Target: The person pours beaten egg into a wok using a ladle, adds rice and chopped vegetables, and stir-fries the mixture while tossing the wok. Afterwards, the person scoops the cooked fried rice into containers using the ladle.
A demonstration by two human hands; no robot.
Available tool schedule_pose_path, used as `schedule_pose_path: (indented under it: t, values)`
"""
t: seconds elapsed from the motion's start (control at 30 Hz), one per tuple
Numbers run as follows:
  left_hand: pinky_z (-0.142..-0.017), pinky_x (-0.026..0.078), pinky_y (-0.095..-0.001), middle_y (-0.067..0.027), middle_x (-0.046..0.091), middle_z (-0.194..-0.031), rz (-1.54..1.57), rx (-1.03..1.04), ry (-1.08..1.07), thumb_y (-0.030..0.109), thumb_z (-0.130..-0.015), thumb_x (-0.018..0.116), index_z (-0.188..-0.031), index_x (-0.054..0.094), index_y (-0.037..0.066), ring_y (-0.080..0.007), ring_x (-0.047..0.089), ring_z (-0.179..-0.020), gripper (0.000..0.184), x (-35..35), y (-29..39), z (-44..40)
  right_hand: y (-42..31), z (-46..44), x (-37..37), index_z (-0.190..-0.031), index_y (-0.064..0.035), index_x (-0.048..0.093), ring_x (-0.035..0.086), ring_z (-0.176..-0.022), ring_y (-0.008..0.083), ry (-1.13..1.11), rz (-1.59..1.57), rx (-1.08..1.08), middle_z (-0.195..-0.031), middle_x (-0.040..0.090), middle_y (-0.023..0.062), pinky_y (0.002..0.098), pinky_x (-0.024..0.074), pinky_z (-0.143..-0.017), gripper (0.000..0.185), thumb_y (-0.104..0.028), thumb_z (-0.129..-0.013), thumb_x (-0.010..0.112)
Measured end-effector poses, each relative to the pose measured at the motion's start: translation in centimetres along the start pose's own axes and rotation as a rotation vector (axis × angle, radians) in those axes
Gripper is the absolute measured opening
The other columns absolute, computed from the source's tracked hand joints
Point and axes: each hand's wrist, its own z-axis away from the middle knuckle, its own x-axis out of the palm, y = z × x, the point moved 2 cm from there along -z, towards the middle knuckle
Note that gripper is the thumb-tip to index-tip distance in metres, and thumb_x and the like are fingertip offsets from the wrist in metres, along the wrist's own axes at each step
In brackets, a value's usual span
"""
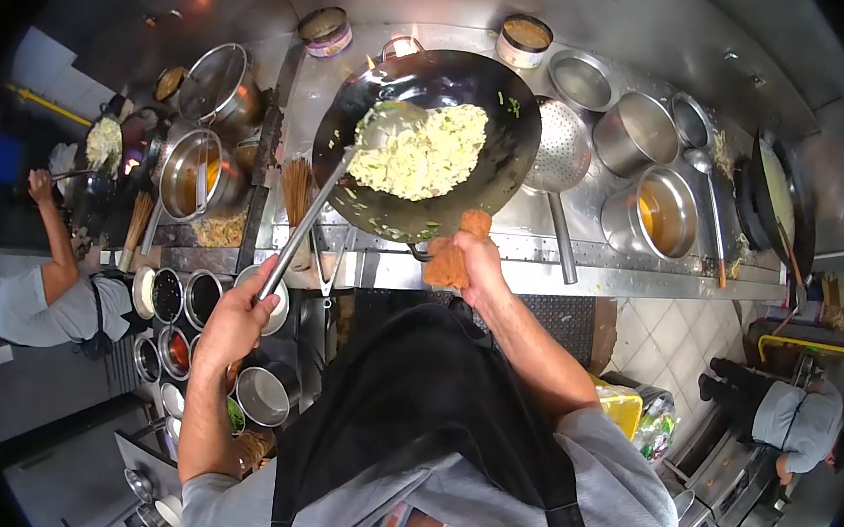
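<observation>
A black wok (439,74) stands tilted over the range, holding a pile of fried rice (422,153) flecked with green. My left hand (234,322) is closed round the long handle of a metal ladle (314,216), whose bowl sits in the rice at the wok's left side. At the wok's near rim, my right hand (483,267) grips a folded brown cloth (450,264), pressed close to the wok's handle. Whether the cloth wraps that handle is hidden. A perforated strainer (561,140) lies just right of the wok.
Steel pots (637,134) and a pot of orange liquid (664,225) stand at right; another ladle (712,214) lies beside them. A bamboo brush (295,190) stands left of the wok. Sauce containers (173,350) sit at lower left. One person (48,296) works at left, another (790,421) at right.
</observation>
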Motion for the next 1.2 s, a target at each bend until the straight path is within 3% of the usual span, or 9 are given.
schedule_pose_path:
  t: [0.07, 0.2, 0.33, 0.43, 0.5, 0.53, 0.7, 0.93, 1.2]
  values:
    - [-0.041, 0.037, -0.0261, 0.0019, 0.046, -0.064, 0.094, -0.003, 0.004, 0.009, -0.098, 0.057, -0.154, 0.036, 0.022, -0.0061, 0.04, -0.045, 0.061, -0.2, -0.4, -0.5, -0.3, 0.7, -0.4, -0.112, 0.0055, 0.053, 0.068, -0.083, 0.0282, -0.003, 0.041, -0.022, -0.099, 0.064, 0.0172, 0.0447, 0.0591, -0.069, 0.031, -0.005, -0.082, 0.052]
    - [-0.039, 0.036, -0.0248, 0.0027, 0.041, -0.064, 0.18, 0.003, 0.055, 0.007, -0.098, 0.053, -0.156, 0.03, 0.021, -0.007, 0.037, -0.045, 0.063, 0.9, -1.8, -2.5, 0.4, 2.0, -1.3, -0.113, 0.0015, 0.056, 0.067, -0.086, 0.0244, 0.019, 0.192, -0.233, -0.094, 0.066, 0.011, 0.0349, 0.0554, -0.071, 0.031, -0.001, -0.082, 0.054]
    - [-0.037, 0.038, -0.0247, 0.0011, 0.046, -0.065, 0.779, -0.165, -0.332, 0.009, -0.098, 0.053, -0.157, 0.026, 0.025, -0.0095, 0.043, -0.043, 0.067, 5.5, -0.8, -3.4, 1.8, 2.9, -2.0, -0.108, 0.0029, 0.059, 0.067, -0.083, 0.0226, 0.235, 0.783, -0.624, -0.093, 0.067, 0.0126, 0.0352, 0.0547, -0.069, 0.028, 0.002, -0.08, 0.054]
    - [-0.037, 0.036, -0.0252, 0.0029, 0.044, -0.066, 1.219, -0.258, -0.625, 0.013, -0.1, 0.053, -0.15, 0.036, 0.026, -0.0088, 0.041, -0.042, 0.054, 7.2, -0.1, -2.5, -0.8, 3.0, -1.4, -0.108, 0.0045, 0.059, 0.067, -0.077, 0.023, 0.019, 0.378, -0.243, -0.09, 0.067, 0.0127, 0.0345, 0.0545, -0.064, 0.029, 0.002, -0.08, 0.054]
    - [-0.038, 0.036, -0.0252, 0.0043, 0.043, -0.065, 1.438, -0.302, -0.778, 0.015, -0.101, 0.053, -0.145, 0.04, 0.026, -0.0074, 0.04, -0.042, 0.047, 8.0, -0.4, -3.5, -0.4, 2.2, -1.6, -0.106, 0.0061, 0.059, 0.068, -0.073, 0.0244, 0.071, 0.275, -0.163, -0.088, 0.066, 0.0133, 0.0362, 0.0563, -0.062, 0.026, 0.001, -0.08, 0.054]
    - [-0.036, 0.035, -0.0247, 0.0055, 0.04, -0.064, 1.404, -0.312, -0.755, 0.018, -0.102, 0.049, -0.135, 0.048, 0.023, -0.0048, 0.037, -0.04, 0.033, 8.4, -0.1, -3.4, -0.3, 2.5, -1.7, -0.105, 0.0065, 0.058, 0.068, -0.074, 0.0248, 0.087, 0.234, -0.102, -0.089, 0.067, 0.0142, 0.0371, 0.0574, -0.062, 0.026, -0.001, -0.081, 0.053]
    - [-0.038, 0.036, -0.025, 0.0048, 0.042, -0.066, 1.348, -0.299, -0.722, 0.016, -0.101, 0.052, -0.144, 0.041, 0.024, -0.0058, 0.038, -0.042, 0.045, 9.5, -1.2, -3.2, 1.1, 3.0, -3.3, -0.113, 0.0066, 0.055, 0.069, -0.079, 0.0264, 0.098, 0.095, 0.002, -0.095, 0.065, 0.0147, 0.0399, 0.0589, -0.067, 0.033, -0.003, -0.082, 0.053]
    - [-0.038, 0.037, -0.0267, 0.0031, 0.043, -0.064, 1.306, -0.27, -0.611, 0.012, -0.1, 0.051, -0.151, 0.035, 0.027, -0.008, 0.04, -0.042, 0.055, 11.4, -0.2, -1.1, -1.1, 3.0, -6.3, -0.1, 0.0035, 0.063, 0.069, -0.086, 0.024, -0.022, 0.205, 0.03, -0.097, 0.068, 0.0144, 0.0361, 0.0573, -0.075, 0.024, -0.012, -0.083, 0.054]
    - [-0.037, 0.038, -0.0256, 0.0016, 0.044, -0.064, 1.528, -0.17, -0.301, 0.009, -0.099, 0.051, -0.154, 0.03, 0.028, -0.009, 0.042, -0.04, 0.063, 23.1, 5.6, 4.7, -7.2, -2.2, -14.5, -0.106, 0.0077, 0.06, 0.069, -0.084, 0.0298, -0.291, 0.368, 0.178, -0.098, 0.067, 0.0187, 0.0436, 0.0598, -0.072, 0.032, -0.014, -0.084, 0.057]
